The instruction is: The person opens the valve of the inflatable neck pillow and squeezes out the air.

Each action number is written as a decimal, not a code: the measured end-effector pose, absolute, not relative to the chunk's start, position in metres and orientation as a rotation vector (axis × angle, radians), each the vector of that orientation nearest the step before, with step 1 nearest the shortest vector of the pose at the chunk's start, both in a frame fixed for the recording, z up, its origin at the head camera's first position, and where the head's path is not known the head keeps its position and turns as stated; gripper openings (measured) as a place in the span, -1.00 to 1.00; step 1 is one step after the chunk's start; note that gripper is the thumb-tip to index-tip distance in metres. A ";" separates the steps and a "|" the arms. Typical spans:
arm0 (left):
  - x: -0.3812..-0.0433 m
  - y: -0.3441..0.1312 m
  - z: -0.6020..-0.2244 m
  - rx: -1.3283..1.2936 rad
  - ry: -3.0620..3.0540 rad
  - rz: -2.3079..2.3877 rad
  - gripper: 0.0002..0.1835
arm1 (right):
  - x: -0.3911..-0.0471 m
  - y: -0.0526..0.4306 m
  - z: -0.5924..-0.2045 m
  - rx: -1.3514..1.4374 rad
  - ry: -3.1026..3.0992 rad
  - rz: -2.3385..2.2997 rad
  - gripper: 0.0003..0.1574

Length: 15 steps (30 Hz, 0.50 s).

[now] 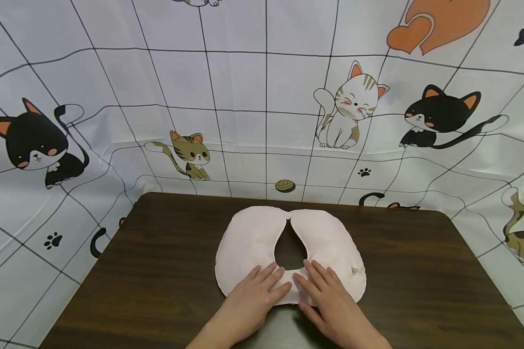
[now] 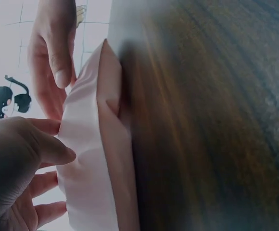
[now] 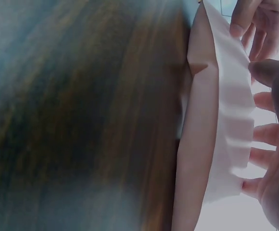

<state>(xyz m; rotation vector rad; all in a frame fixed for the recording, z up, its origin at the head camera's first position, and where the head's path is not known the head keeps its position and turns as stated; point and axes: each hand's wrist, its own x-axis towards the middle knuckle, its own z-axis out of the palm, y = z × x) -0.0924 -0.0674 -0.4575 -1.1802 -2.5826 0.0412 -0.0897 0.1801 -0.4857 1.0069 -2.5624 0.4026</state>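
A pale pink U-shaped neck pillow (image 1: 249,237) lies on the dark wooden table, its two ends meeting at the far side around a teardrop gap. The left hand (image 1: 255,295) rests on the near left part of the pillow, fingers extended over its top. Beside it, the right hand (image 1: 327,300) touches the near right part with its fingers spread. In the left wrist view, the left thumb (image 2: 57,149) lies on the pillow's near side. Fingertips of the right hand (image 3: 269,144) meet the pillow's upper face in the right wrist view. A small valve-like spot shows on the pillow's right lobe.
The brown table (image 1: 157,271) has rounded far corners. Behind and around it hangs a white sheet (image 1: 240,126) with a black grid and printed cartoon cats. A bright reflection lies on the table's near edge between the forearms.
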 end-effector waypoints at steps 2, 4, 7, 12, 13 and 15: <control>-0.093 -0.067 -0.460 -1.183 -2.583 0.075 -0.44 | -0.088 0.180 -0.487 1.021 -2.592 0.387 -0.33; -0.093 -0.066 -0.462 -1.184 -2.578 0.108 -0.46 | -0.087 0.179 -0.487 1.035 -2.628 0.370 -0.30; -0.093 -0.065 -0.466 -1.186 -2.563 0.132 -0.46 | -0.086 0.179 -0.488 1.044 -2.672 0.344 -0.29; -0.093 -0.064 -0.471 -1.193 -2.531 0.136 -0.47 | -0.084 0.179 -0.488 1.034 -2.682 0.333 -0.32; -0.093 -0.064 -0.471 -1.193 -2.523 0.137 -0.47 | -0.084 0.179 -0.488 1.031 -2.683 0.332 -0.33; -0.092 -0.064 -0.472 -1.193 -2.513 0.138 -0.48 | -0.083 0.179 -0.489 1.028 -2.687 0.332 -0.35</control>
